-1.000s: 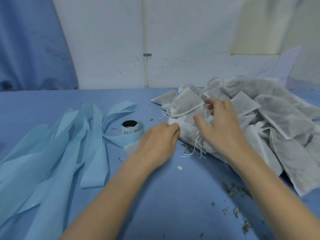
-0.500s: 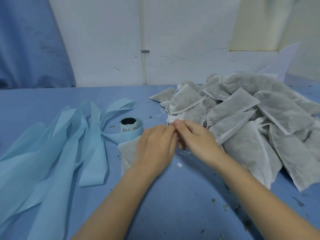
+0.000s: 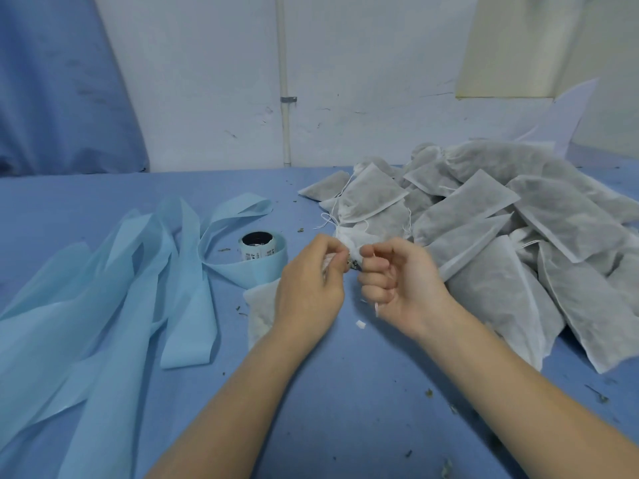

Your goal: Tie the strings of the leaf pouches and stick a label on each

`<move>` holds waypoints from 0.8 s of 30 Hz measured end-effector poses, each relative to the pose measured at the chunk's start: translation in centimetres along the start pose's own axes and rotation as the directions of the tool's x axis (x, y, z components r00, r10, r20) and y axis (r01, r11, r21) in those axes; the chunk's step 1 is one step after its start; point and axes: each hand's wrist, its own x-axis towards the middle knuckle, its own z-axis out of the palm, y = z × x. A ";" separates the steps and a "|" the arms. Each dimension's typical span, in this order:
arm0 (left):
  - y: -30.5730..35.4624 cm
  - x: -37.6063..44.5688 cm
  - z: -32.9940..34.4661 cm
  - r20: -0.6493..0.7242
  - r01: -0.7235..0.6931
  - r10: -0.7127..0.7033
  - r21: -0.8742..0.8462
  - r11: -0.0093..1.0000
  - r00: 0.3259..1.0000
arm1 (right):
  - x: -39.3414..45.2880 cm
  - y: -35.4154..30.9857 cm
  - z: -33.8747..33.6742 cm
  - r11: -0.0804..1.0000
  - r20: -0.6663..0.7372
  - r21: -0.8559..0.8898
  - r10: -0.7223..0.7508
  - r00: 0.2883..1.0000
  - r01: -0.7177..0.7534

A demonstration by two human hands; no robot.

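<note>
**White pouch mouth pinched between our two hands**

White non-woven fabric fills the middle of the frame where our hands meet. Our left hand has its fingers curled, thumb and forefinger pinching the gathered top of a leaf pouch whose pale body lies on the table beneath that hand, showing at its lower left. Our right hand faces it, palm turned up toward us, fingers curled in, the fingertips nipping the same gathered mouth; the string itself is too thin for us to make out between the fingers.

Just behind our hands and stretching to the right edge of the frame sits the heap of pouches, grey-green with leaf showing through, several with loose white strings trailing at the near left corner of the heap.

Left of centre stands the label roll, its dark core facing up, wrapped by pale blue backing strips that loop and spill toward the lower left. All of this lies on a blue table cover scattered with leaf crumbs and one small white scrap near our right wrist.
</note>
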 end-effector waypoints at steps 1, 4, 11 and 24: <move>0.0 0.1 0.1 -0.013 0.056 -0.056 -0.016 0.998 0.998 | 0.0 0.2 0.0 0.993 0.046 0.116 0.010 0.999 -0.015; -0.2 0.2 0.3 -0.045 0.166 -0.167 -0.034 0.986 0.985 | 0.3 0.7 -0.2 0.973 0.088 0.231 -0.033 0.996 0.012; -0.5 0.0 0.4 -0.131 0.212 -0.231 -0.149 0.966 0.964 | 0.4 1.3 0.2 0.984 0.154 -0.147 -0.078 0.985 0.102; -0.2 -0.4 -0.8 -0.130 0.254 -0.275 -0.157 0.954 0.953 | 0.3 2.2 1.1 0.551 0.184 -0.780 -0.251 0.950 0.297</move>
